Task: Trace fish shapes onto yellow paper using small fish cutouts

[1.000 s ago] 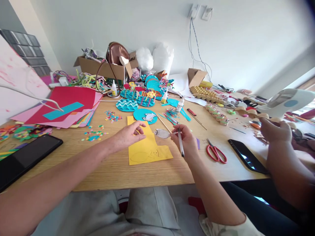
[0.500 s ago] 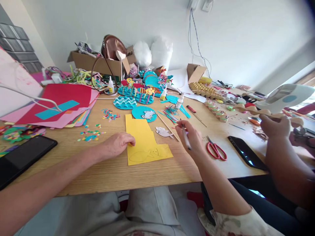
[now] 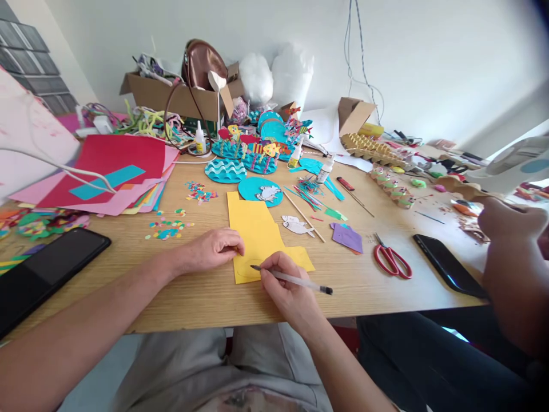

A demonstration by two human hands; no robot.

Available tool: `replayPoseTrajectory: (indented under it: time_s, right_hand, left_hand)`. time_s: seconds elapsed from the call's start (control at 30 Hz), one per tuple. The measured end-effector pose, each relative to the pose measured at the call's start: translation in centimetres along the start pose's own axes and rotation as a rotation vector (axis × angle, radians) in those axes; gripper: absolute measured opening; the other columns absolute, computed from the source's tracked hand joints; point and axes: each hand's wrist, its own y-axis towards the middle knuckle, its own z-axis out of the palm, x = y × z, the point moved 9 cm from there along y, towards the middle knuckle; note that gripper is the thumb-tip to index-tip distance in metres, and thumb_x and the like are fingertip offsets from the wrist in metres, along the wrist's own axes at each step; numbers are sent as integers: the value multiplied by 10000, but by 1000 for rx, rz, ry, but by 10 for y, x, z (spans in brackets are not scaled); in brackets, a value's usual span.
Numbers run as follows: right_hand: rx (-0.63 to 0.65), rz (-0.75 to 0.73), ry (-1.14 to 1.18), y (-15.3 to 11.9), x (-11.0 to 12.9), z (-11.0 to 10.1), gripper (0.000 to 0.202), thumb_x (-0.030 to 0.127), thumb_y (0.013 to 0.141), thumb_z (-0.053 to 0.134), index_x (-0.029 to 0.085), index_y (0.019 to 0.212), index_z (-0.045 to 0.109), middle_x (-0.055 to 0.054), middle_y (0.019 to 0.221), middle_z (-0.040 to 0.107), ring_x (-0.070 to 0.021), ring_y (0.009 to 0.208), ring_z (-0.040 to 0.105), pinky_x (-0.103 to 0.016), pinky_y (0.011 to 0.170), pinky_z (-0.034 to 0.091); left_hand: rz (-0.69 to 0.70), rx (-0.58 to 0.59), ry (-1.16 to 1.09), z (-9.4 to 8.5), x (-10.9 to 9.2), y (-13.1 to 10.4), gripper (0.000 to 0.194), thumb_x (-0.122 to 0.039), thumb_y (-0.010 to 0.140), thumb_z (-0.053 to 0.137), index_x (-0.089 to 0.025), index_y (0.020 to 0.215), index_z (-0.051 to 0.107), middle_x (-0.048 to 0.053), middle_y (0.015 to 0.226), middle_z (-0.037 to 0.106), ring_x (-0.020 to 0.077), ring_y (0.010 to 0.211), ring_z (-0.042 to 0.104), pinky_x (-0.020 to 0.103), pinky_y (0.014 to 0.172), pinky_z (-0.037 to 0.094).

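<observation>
A yellow paper [image 3: 253, 229] lies on the wooden table with pencil or pen lines near its lower edge. My right hand [image 3: 291, 286] grips a clear pen [image 3: 304, 282], its tip at the drawn outline on the paper, and covers part of the drawing. My left hand [image 3: 214, 249] rests at the paper's left edge, fingers curled together; what they pinch, if anything, is hidden. Beyond the paper is a blue disc [image 3: 246, 189] with a white cutout on it. White fish cutouts [image 3: 297, 226] lie beside a thin wooden stick [image 3: 306, 218].
Red-handled scissors [image 3: 392, 260], purple paper [image 3: 347, 237] and a phone [image 3: 446, 264] lie on the right. Another person's hand [image 3: 510, 229] is at far right. A second phone [image 3: 51, 274], confetti [image 3: 169, 229] and coloured sheets [image 3: 120, 160] are on the left.
My right hand has come left and down with the pen, onto the yellow paper. The purple and green paper pieces now show. The view has shifted slightly.
</observation>
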Motion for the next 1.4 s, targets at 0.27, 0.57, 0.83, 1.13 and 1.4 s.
replayPoseTrajectory:
  time_s: [0.27,0.57,0.83,1.13,1.4]
  right_hand:
    - [-65,-50,-171,2,6,0,55,175,745,481,195,700,506,45,532,494,-107,498,463,-216,504,343]
    - [-23,-95,-193,2,12,6,60,179,755,479,196,718,524,42,537,537,-103,483,479,-203,484,349]
    - [-32,-106,-211,2,11,6,60,163,755,477,195,739,526,41,544,546,-103,482,483,-201,480,343]
    - [-15,-105,-211,3,12,6,62,160,760,477,190,742,529,38,557,558,-102,490,496,-198,489,354]
    - [-25,-120,-205,3,12,7,58,161,759,487,184,741,537,36,563,565,-99,499,502,-192,496,360]
  left_hand:
    - [63,38,55,6,-5,-4,221,-319,750,637,-185,902,549,26,933,556,179,921,487,273,836,370]
    - [29,48,154,10,-11,-3,272,-299,699,678,-180,908,548,31,969,538,193,943,474,296,847,374]
    - [32,58,199,12,-11,-2,318,-304,686,711,-171,920,543,38,983,528,193,953,467,289,853,367]
    - [29,54,204,12,-11,-3,330,-286,672,724,-161,922,547,45,989,531,197,956,471,294,863,369]
    - [55,40,205,12,-12,-2,335,-300,666,730,-154,910,552,49,959,533,206,928,481,313,837,392]
